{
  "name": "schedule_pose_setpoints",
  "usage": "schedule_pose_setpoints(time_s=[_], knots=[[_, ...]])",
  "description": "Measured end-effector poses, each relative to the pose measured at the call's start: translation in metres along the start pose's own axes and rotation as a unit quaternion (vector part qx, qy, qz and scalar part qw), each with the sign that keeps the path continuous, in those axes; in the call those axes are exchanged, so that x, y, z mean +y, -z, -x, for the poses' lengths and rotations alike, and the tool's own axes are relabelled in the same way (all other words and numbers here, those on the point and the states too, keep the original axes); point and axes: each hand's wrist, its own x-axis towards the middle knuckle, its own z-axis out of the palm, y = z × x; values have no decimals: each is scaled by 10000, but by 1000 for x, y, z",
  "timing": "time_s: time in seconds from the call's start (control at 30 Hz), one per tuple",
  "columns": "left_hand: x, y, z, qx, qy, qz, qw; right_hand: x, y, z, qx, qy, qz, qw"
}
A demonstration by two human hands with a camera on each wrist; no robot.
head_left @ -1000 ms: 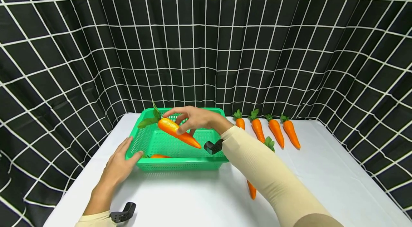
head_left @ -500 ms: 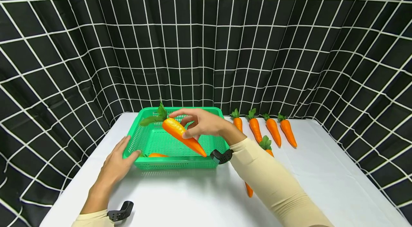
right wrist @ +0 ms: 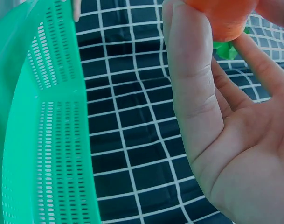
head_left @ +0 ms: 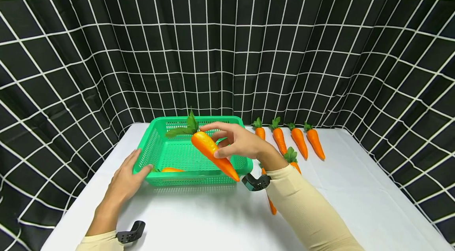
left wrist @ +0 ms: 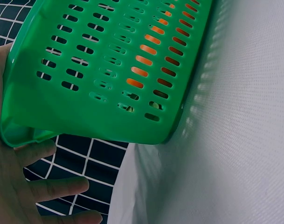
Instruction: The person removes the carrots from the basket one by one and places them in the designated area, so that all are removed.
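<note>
In the head view, my right hand (head_left: 241, 140) pinches an orange carrot (head_left: 205, 145) by its side between thumb and fingers. Its green leaves point up and left, its tip down and right, over the front right part of a green perforated basket (head_left: 192, 180). In the right wrist view, part of the held carrot (right wrist: 228, 21) shows above the thumb (right wrist: 190, 70). My left hand (head_left: 124, 178) rests at the basket's front left corner, thumb over the rim. The left wrist view shows its fingers (left wrist: 62, 186) straight and spread. Another carrot (head_left: 172, 170) lies inside by the front wall.
Several carrots (head_left: 314, 143) lie in a row at the back right of the white table (head_left: 355, 187), leaves toward the back. Two more, one carrot (head_left: 272, 206) and another carrot (head_left: 296, 167), are partly hidden by the right arm. A black gridded curtain (head_left: 227, 45) surrounds the table.
My right hand has drawn the carrot rightward and toward me, and the carrot now slants more steeply. The left hand stays at the basket corner. The head view has shifted slightly.
</note>
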Motion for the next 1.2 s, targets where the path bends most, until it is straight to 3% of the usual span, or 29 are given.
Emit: schedule_pose_setpoints(time_s=[0.27, 0.63, 0.97, 1.2], knots=[[-1, -1, -1, 134, -147, 38, 9998, -3, 0, 22, 440, 107, -115, 9989], [0, 0, -1, 83, -96, 23, 9999, -2, 8, 51, 725, 147, 19, 9973], [0, -1, -1, 19, -31, 20, 10000, 2, 20, 81, 1212, -272, 176, 9921], [0, 0, -1, 22, -54, 12, 10000, 1, 31, 100, 1449, -102, 348, 9888]])
